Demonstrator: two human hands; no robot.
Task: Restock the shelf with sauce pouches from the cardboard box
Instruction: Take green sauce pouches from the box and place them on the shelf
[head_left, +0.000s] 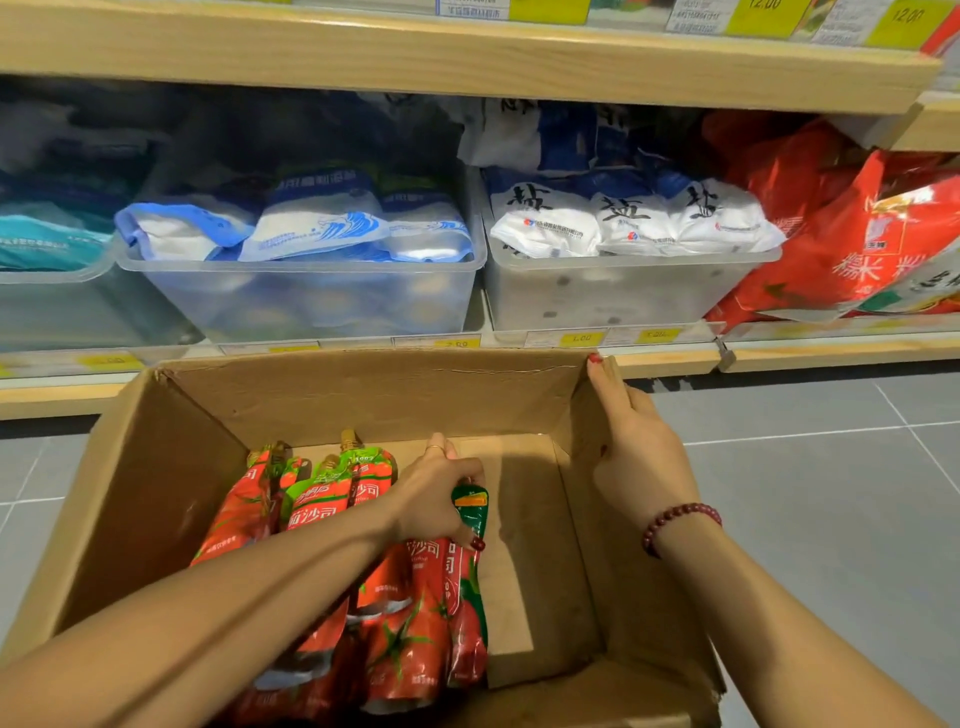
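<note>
An open cardboard box (322, 395) sits low in front of the shelf (670, 358). Inside it lie several red and green tomato sauce pouches (317, 499) with gold caps, bunched on the left half. My left hand (436, 499) is down in the box, its fingers closed around the tops of a few pouches (431, 613) near the middle. My right hand (634, 447) grips the box's right wall, fingers over its top edge. A red bead bracelet is on that wrist.
Clear plastic bins (311, 291) (613, 286) of white and blue bags fill the shelf behind the box. Red bags (841, 244) lie at the right. Yellow price tags line the shelf edges. Grey tiled floor (831, 467) extends to the right.
</note>
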